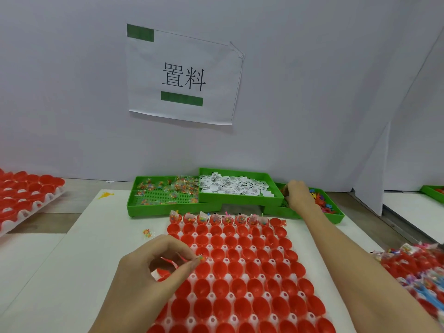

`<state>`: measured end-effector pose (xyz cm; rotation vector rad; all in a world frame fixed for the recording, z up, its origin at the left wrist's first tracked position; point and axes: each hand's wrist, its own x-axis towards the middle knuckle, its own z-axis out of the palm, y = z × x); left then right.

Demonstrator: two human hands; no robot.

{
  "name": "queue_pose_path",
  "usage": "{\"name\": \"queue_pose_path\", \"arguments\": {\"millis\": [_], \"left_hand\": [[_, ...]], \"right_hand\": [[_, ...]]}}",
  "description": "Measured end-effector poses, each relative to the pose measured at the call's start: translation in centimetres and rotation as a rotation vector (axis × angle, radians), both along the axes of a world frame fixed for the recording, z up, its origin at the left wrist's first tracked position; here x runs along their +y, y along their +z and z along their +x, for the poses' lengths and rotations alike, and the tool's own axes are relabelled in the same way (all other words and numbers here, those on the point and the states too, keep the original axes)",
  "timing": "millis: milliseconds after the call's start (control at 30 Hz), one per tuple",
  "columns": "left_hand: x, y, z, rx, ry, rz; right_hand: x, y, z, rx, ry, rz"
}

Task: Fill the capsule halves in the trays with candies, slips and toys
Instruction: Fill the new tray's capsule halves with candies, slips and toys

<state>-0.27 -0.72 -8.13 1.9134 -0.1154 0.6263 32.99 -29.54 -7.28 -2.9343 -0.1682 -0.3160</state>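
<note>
Tray: white tray (211, 319) of red halves (236, 269) lies on the counter (79, 236) before the person; only the far row holds candy packets and slips, the rest are bare.
Left hand: left hand (153, 272) hovers over the tray's left edge, thumb and fingertips pinched on a small candy packet (201, 258), with pink bits showing under the palm.
Right hand: right hand (298, 194) reaches into the toy bin (336, 218), fingers curled down; whether it grips a toy I cannot tell.
Supplies: candy bin (134, 203) and slip bin (240, 199) sit behind the tray.
Risk: packet may miss its cup or skip one, since the eyes are split between two reaches; one packet (147, 233) already lies loose on the counter.
Unclear: toy shapes are blurred; side trays are cut off.
</note>
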Motion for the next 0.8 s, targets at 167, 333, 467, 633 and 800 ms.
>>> {"name": "queue_pose_path", "arguments": {"millis": [167,333,467,633,800], "left_hand": [[0.0,0.0,0.0,0.014,0.013,0.004],[-0.1,0.2,-0.2,0.035,0.01,-0.011],[-0.4,0.2,-0.5,0.051,-0.002,0.007],[-0.8,0.3,-0.7,0.054,-0.024,-0.008],[-0.9,0.5,-0.8,0.034,-0.056,-0.055]], "right_hand": [[-0.2,0.1,-0.4,-0.048,0.015,0.047],[-0.9,0.0,-1.5,-0.127,0.01,0.2],[-1.4,0.4,-4.2,-0.206,-0.024,0.558],[-0.5,1.8,-10.1,-0.126,0.077,1.065],[2.1,3.2,-18.7,0.034,0.432,1.198]]}}
